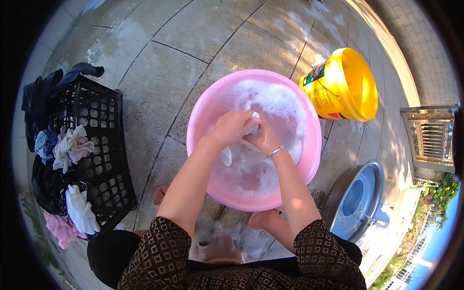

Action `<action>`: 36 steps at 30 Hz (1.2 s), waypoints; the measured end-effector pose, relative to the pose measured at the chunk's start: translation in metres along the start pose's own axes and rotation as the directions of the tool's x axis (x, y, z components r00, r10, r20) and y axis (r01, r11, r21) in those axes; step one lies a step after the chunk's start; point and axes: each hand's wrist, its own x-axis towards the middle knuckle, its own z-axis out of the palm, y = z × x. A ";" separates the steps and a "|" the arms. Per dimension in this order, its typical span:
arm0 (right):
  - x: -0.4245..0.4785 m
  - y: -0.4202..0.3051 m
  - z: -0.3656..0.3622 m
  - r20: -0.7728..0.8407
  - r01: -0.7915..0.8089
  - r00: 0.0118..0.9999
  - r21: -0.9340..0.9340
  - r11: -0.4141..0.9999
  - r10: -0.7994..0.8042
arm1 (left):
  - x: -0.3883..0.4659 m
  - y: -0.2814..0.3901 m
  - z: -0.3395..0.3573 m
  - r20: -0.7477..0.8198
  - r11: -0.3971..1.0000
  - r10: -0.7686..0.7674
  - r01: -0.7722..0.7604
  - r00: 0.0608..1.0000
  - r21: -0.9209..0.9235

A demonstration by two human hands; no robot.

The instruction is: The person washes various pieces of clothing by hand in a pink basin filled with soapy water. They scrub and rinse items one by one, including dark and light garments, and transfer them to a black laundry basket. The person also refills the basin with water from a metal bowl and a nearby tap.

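Note:
A round pink plastic basin (pixel 314 156) stands on the paving before me, holding sudsy water and white cloth (pixel 226 156) partly under the foam. Over its middle, my left hand (pixel 232 127) and my right hand (pixel 264 136) meet, both closed on a bunched white cloth (pixel 254 127). My fingers cover much of that cloth, so its kind cannot be told. A metal bracelet (pixel 275 151) circles my right wrist.
At the left, a black plastic crate (pixel 105 145) holds dark, white, blue and pink clothes. A yellow bucket (pixel 326 85) stands beyond the basin at the right. Nearer on the right is a grey-blue tub (pixel 377 181) containing water. My bare feet flank the basin's near side.

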 end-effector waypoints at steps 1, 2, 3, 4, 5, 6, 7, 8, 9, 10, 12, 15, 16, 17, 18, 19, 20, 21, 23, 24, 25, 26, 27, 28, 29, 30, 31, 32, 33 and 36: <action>-0.001 -0.015 -0.009 0.028 0.012 1.000 0.011 1.000 -0.012 | -0.001 0.008 -0.010 0.010 0.997 0.073 -0.073 0.997 -0.005; -0.004 -0.030 -0.021 0.055 0.022 0.998 0.022 1.000 -0.023 | -0.003 0.015 -0.019 0.020 0.992 0.070 -0.067 0.997 -0.104; -0.008 -0.040 -0.033 0.072 0.033 0.997 0.025 0.999 -0.035 | -0.003 0.024 -0.027 0.031 0.977 0.080 -0.072 0.996 -0.203; -0.011 -0.048 -0.037 -0.014 0.152 0.988 0.148 0.977 -0.152 | -0.007 0.030 -0.035 0.039 0.953 0.078 -0.063 0.996 -0.296; -0.015 -0.058 -0.045 -0.046 0.164 0.986 0.100 0.981 -0.160 | -0.012 0.034 -0.043 -0.023 0.954 0.126 -0.127 0.992 -0.273; -0.019 -0.073 -0.057 -0.080 0.172 0.983 0.048 0.984 -0.168 | -0.018 0.037 -0.051 -0.083 0.949 0.176 -0.192 0.981 -0.249; -0.024 -0.089 -0.068 -0.119 0.176 0.977 -0.007 0.984 -0.176 | -0.022 0.043 -0.058 -0.141 0.939 0.234 -0.261 0.962 -0.222; -0.030 -0.104 -0.073 -0.164 0.269 0.946 -0.079 0.960 -0.278 | -0.028 0.051 -0.063 -0.040 0.964 0.185 -0.190 0.982 -0.187; -0.036 -0.123 -0.077 -0.234 0.301 0.921 -0.081 0.950 -0.312 | -0.035 0.052 -0.068 0.017 0.973 0.167 -0.162 0.986 -0.163; -0.042 -0.138 -0.086 -0.311 0.322 0.889 -0.098 0.942 -0.336 | -0.035 0.053 -0.067 0.082 0.978 0.160 -0.147 0.984 -0.148; -0.051 -0.157 -0.105 -0.454 0.363 0.806 -0.128 0.923 -0.380 | -0.037 0.061 -0.069 0.064 0.955 0.135 -0.113 0.989 -0.275; -0.058 -0.171 -0.133 -0.571 0.402 0.697 -0.189 0.896 -0.434 | -0.048 0.075 -0.083 -0.104 0.832 0.055 -0.103 0.993 -0.546; -0.060 -0.169 -0.140 -0.594 0.399 0.667 -0.223 0.889 -0.449 | -0.043 0.080 -0.090 -0.116 0.825 0.059 -0.114 0.991 -0.553; -0.061 -0.161 -0.147 -0.569 0.339 0.688 -0.297 0.893 -0.451 | -0.040 0.085 -0.096 -0.130 0.819 0.063 -0.125 0.990 -0.560; -0.062 -0.150 -0.153 -0.545 0.281 0.707 -0.368 0.886 -0.451 | -0.040 0.090 -0.100 -0.147 0.823 0.069 -0.139 0.987 -0.551; -0.059 -0.140 -0.153 -0.521 0.227 0.727 -0.434 0.872 -0.448 | -0.041 0.089 -0.100 -0.161 0.844 0.060 -0.136 0.985 -0.519; -0.063 -0.130 -0.149 -0.454 0.116 0.776 -0.579 0.807 -0.438 | -0.042 0.088 -0.099 -0.175 0.864 0.052 -0.133 0.983 -0.486; -0.063 -0.116 -0.142 -0.408 0.053 0.828 -0.626 0.778 -0.385 | -0.042 0.085 -0.095 -0.191 0.884 0.042 -0.126 0.981 -0.451; -0.061 -0.076 -0.125 -0.351 -0.052 0.896 -0.692 0.720 -0.272 | -0.036 0.065 -0.069 -0.171 0.920 0.010 -0.076 0.985 -0.384; -0.059 -0.058 -0.112 -0.332 -0.084 0.916 -0.706 0.704 -0.224 | -0.038 0.056 -0.061 -0.142 0.955 -0.015 -0.028 0.990 -0.294; -0.059 -0.043 -0.103 -0.265 -0.135 0.961 -0.710 0.691 -0.085 | -0.036 0.046 -0.046 -0.105 0.978 -0.033 0.011 0.994 -0.211; -0.059 -0.030 -0.097 -0.196 -0.184 0.979 -0.717 0.673 0.059 | -0.033 0.036 -0.030 -0.053 0.992 -0.026 0.020 0.998 -0.124; -0.059 -0.018 -0.089 -0.071 -0.188 0.979 -0.676 0.712 0.190 | -0.034 0.023 -0.016 -0.003 0.999 -0.038 0.038 0.999 -0.028; -0.058 -0.008 -0.082 0.066 -0.196 0.951 -0.632 0.749 0.304 | -0.037 0.012 -0.003 0.043 0.996 -0.056 0.052 0.998 0.070; -0.055 0.003 -0.075 0.208 -0.212 0.893 -0.587 0.781 0.399 | -0.041 0.003 0.011 0.109 0.984 -0.107 0.089 0.988 0.155; -0.050 0.018 -0.066 0.174 -0.286 0.890 -0.507 0.813 0.421 | -0.046 -0.006 0.025 0.167 0.962 -0.169 0.126 0.971 0.241; -0.047 0.033 -0.066 0.119 -0.366 0.884 -0.426 0.827 0.452 | -0.047 -0.007 0.038 0.223 0.938 -0.211 0.133 0.952 0.320; -0.044 0.047 -0.066 0.069 -0.437 0.872 -0.338 0.834 0.485 | -0.047 -0.009 0.050 0.249 0.917 -0.253 0.150 0.935 0.369; -0.039 0.058 -0.062 -0.024 -0.498 0.852 -0.349 0.794 0.523 | -0.044 -0.002 0.056 0.281 0.909 -0.292 0.174 0.914 0.378; -0.022 0.061 -0.028 -0.182 -0.629 0.773 -0.348 0.695 0.608 | -0.047 0.001 0.068 0.371 0.889 -0.369 0.206 0.852 0.409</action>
